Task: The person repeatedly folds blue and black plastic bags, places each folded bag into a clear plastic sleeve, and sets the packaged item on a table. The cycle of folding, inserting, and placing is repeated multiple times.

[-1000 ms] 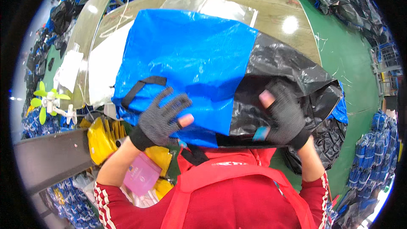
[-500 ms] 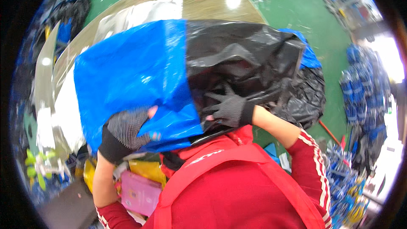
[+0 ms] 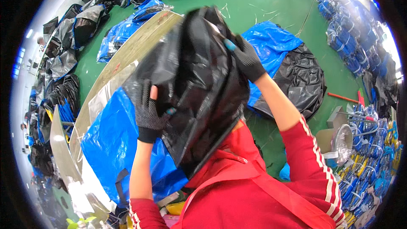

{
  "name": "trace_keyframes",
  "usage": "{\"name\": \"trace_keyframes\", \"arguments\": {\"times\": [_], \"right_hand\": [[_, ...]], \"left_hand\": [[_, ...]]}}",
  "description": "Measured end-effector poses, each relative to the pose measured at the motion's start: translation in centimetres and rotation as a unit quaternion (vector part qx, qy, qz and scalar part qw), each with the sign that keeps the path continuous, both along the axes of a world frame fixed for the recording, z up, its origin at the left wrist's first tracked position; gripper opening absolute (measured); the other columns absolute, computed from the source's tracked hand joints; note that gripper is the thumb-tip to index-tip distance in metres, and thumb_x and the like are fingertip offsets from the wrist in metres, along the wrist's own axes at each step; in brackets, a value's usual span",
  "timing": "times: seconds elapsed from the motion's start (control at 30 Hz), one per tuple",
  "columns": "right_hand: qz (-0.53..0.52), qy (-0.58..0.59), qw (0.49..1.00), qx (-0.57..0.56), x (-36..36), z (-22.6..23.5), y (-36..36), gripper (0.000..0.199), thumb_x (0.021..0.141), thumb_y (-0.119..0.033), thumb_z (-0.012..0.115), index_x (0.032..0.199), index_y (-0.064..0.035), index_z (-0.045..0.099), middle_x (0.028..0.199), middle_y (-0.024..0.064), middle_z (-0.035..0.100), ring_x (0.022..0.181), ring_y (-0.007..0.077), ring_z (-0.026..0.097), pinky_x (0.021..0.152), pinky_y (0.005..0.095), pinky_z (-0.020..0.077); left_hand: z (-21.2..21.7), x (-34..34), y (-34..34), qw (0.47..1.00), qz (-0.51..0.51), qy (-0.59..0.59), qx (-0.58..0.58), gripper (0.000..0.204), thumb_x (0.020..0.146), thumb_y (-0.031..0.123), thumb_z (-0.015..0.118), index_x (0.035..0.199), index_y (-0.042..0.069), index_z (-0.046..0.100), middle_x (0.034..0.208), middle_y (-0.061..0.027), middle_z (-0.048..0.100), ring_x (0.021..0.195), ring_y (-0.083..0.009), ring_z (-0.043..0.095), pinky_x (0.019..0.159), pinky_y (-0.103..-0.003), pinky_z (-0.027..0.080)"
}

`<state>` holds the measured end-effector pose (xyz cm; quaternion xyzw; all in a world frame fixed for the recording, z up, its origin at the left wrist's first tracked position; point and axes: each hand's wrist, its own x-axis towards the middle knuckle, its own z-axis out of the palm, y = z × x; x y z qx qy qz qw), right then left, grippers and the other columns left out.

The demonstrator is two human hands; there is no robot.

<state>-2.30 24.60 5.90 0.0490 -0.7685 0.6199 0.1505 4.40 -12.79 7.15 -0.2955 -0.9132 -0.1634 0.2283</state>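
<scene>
A large sheet of glossy tarpaulin, blue on one part and black on the other, lies across the table in front of me. Its black part (image 3: 199, 89) is lifted and creased, while the blue part (image 3: 114, 131) hangs toward the lower left with a short dark strap (image 3: 122, 182) on it. My right hand (image 3: 249, 59), in a grey and black glove with a blue thumb tip, is closed on the far right edge of the black part. My left hand (image 3: 150, 114), gloved alike, rests on the black part near the blue seam, its fingers stretched out.
The table top (image 3: 144, 34) shows beyond the sheet. On the green floor to the right lies a blue and black tarpaulin pile (image 3: 301, 76). A red stick (image 3: 342, 97), a metal bucket (image 3: 335, 138) and bundled blue straps (image 3: 347, 29) stand farther right. Dark tarpaulin heaps (image 3: 87, 25) line the left.
The black part has been raised and swung toward the left. My right hand has moved up and away from me, closing on its edge; my left hand has shifted from blue onto black.
</scene>
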Motion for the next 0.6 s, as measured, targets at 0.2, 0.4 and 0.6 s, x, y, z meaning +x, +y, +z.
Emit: {"name": "trace_keyframes", "arguments": {"times": [0.2, 0.4, 0.6], "right_hand": [[-0.125, -0.029, 0.983, 0.132, -7.9, 0.5, -5.5, 0.035, 0.092, -0.025, 0.06, 0.117, -0.0008, 0.056, 0.105, 0.0265, 0.063, 0.103, 0.0417, 0.061, 0.087, 0.0439, 0.0477], [0.039, 0.186, 0.934, 0.301, -3.8, 1.5, -5.6, 0.024, 0.081, -0.027, 0.065, 0.093, -0.0069, 0.062, 0.099, 0.0188, 0.061, 0.096, 0.039, 0.058, 0.083, 0.0488, 0.0468], [0.034, 0.113, 0.853, 0.509, -7.4, 2.2, -6.0, 0.039, 0.083, -0.029, 0.065, 0.119, -0.0138, 0.062, 0.126, 0.0169, 0.058, 0.116, 0.0332, 0.053, 0.093, 0.0462, 0.0446]], "left_hand": [[2.2, 0.9, 6.4, 0.991, -0.039, -0.131, -0.008, 0.045, 0.081, 0.038, 0.064, 0.107, 0.001, 0.061, 0.143, -0.0267, 0.04, 0.138, -0.0482, 0.028, 0.111, -0.061, 0.021], [3.6, -0.9, 3.8, 0.785, 0.015, -0.456, 0.418, 0.041, 0.084, 0.021, 0.068, 0.118, -0.002, 0.063, 0.108, -0.0133, 0.069, 0.105, -0.0267, 0.063, 0.095, -0.036, 0.047], [2.9, 0.9, 5.5, 0.943, -0.103, -0.312, -0.054, 0.053, 0.087, 0.023, 0.064, 0.137, 0.009, 0.053, 0.154, -0.0226, 0.028, 0.143, -0.0389, 0.026, 0.115, -0.043, 0.022]]}}
